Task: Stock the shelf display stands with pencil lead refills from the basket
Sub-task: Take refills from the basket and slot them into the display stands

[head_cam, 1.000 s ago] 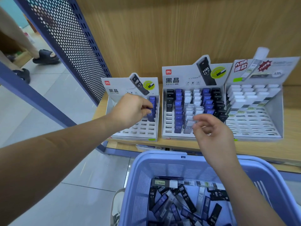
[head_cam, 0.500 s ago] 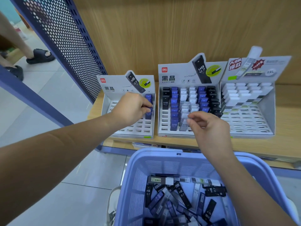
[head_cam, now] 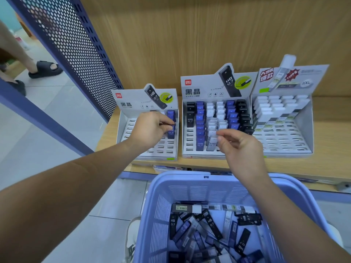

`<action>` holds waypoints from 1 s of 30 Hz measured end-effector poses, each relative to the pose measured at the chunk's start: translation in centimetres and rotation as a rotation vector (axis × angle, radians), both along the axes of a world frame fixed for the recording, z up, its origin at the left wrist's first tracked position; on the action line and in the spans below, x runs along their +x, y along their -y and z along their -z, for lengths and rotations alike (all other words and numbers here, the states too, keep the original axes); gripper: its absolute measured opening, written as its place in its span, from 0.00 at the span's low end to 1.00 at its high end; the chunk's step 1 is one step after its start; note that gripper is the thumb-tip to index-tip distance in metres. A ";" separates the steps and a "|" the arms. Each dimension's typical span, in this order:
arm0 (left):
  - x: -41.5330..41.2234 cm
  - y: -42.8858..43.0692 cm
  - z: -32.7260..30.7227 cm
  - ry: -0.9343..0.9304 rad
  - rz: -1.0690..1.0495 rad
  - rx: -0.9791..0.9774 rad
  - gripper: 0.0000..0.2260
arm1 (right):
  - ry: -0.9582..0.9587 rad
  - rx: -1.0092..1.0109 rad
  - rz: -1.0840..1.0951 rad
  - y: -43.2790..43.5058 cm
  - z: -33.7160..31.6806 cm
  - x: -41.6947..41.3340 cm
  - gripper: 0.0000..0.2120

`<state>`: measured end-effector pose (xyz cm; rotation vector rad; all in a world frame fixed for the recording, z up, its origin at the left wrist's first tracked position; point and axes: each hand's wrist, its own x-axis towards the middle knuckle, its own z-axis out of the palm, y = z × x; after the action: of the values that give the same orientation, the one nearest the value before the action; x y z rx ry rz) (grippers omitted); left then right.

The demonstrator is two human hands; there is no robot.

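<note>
left hand (head_cam: 150, 128): fingers curled, tips pinching a dark refill (head_cam: 169, 123) at the blue column (head_cam: 171, 115) on the right side of the left stand (head_cam: 124, 122). risk, judged: the slots just below those fingers looked narrow, so a tilted refill could jam or tip its upright neighbours. the stand looked like light card, and a hard push could slide it along the shelf (head_cam: 326, 160).

right hand (head_cam: 245, 149): thumb and forefinger pinching a pale refill (head_cam: 214, 134) over the white columns of the middle stand (head_cam: 185, 149). risk, judged: the hold was at the fingertips only, and a slip would drop the refill among packed rows. the blue and black columns just right of those fingers could be knocked over.

basket (head_cam: 190, 179) sat below both sets of fingers, nearer the wearer, with loose refills (head_cam: 210, 223) heaped inside. its rim was near the shelf edge, so a bump could jolt the stands.

counts:
- hands: 2, each pinching 1 refill.
- stands: 3.
- left stand: 1 filled column plainly seen; part was hidden by the hand.
- middle stand: 6 columns (black, blue, white, white, blue, black).
- right stand (head_cam: 307, 130), right of the right fingers: 4 columns of white refills at the back.
- basket: 1, with refills too overlapped to count.
</note>
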<state>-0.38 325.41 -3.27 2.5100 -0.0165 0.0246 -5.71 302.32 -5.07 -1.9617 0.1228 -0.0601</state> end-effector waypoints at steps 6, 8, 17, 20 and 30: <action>-0.4 0.0 1.4 0.127 0.069 0.202 0.08 | -0.023 0.029 0.026 1.4 0.0 -1.3 0.10; -0.3 0.3 1.4 0.144 0.088 0.277 0.09 | -0.045 0.024 0.021 2.2 0.1 -1.9 0.11; -5.9 5.3 -1.3 0.286 0.041 0.190 0.06 | -0.325 -0.233 -0.258 6.2 1.3 -4.8 0.10; -9.9 8.5 0.0 0.164 0.132 0.132 0.06 | -0.452 -0.360 -0.372 6.9 3.6 -6.5 0.06; -17.6 10.6 15.7 -0.736 0.107 0.376 0.21 | -0.751 -0.570 -0.287 8.5 16.1 -11.4 0.36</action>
<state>-17.99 314.81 -18.97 2.7256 0.1592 -1.0219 -17.07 293.83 -21.17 -2.4541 0.3390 0.9253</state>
